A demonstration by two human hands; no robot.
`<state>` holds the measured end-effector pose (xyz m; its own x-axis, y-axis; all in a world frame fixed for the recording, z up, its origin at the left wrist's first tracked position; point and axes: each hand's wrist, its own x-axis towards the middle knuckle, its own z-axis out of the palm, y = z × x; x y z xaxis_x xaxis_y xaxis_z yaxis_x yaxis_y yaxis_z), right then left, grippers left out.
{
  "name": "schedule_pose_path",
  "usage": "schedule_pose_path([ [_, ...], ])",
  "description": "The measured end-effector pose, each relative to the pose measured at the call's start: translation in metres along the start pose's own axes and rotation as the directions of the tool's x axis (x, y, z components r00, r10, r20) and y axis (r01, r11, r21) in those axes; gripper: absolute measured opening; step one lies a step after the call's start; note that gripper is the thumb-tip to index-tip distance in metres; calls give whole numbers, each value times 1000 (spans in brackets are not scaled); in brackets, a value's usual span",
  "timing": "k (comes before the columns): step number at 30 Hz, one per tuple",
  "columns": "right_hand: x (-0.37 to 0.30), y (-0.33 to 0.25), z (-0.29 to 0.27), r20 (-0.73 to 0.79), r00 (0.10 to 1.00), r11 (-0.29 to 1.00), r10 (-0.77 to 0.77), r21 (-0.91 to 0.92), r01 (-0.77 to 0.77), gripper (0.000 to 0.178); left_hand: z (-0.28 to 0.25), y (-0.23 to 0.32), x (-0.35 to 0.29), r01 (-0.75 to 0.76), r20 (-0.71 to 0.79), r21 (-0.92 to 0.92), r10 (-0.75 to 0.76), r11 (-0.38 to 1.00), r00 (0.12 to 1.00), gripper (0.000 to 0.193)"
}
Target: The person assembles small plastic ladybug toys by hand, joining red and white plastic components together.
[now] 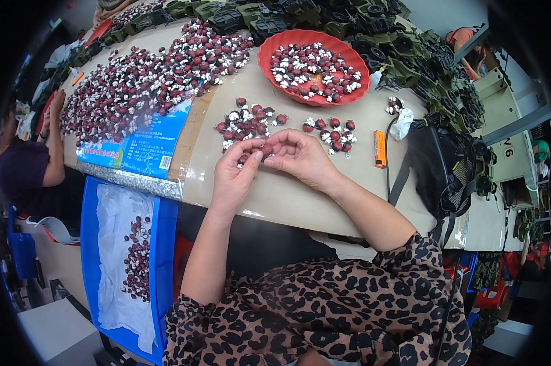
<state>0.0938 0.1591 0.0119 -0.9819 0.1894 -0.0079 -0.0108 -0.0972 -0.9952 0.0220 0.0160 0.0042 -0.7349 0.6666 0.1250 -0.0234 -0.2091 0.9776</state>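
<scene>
Above the near part of the table, my left hand and my right hand meet at the fingertips. Pinched between them is a small dark-red piece, mostly covered by the fingers. A loose pile of red-and-white pieces lies just beyond my left hand. A smaller cluster of the same pieces sits past my right hand. Farther off, a red scalloped bowl holds many more of them.
A large heap of such pieces spreads over blue printed card at left. Below stands a blue lined bin. An orange box and black mesh bag lie at right. Green toy vehicles line the back. A person works at left.
</scene>
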Motion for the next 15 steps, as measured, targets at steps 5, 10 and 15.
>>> schedule_pose_path([
  [5,-1,-6,1,-3,990,968,139,212,-136,27,-1,1,0,23,-5,-9,-23,1000,1000,22],
  [10,-2,-8,-3,140,961,863,237,425,-274,25,-1,2,3,-143,46,200,136,969,990,27],
  [15,-2,-7,-3,186,954,844,235,449,-295,25,1,6,1,-126,38,191,120,973,992,25],
])
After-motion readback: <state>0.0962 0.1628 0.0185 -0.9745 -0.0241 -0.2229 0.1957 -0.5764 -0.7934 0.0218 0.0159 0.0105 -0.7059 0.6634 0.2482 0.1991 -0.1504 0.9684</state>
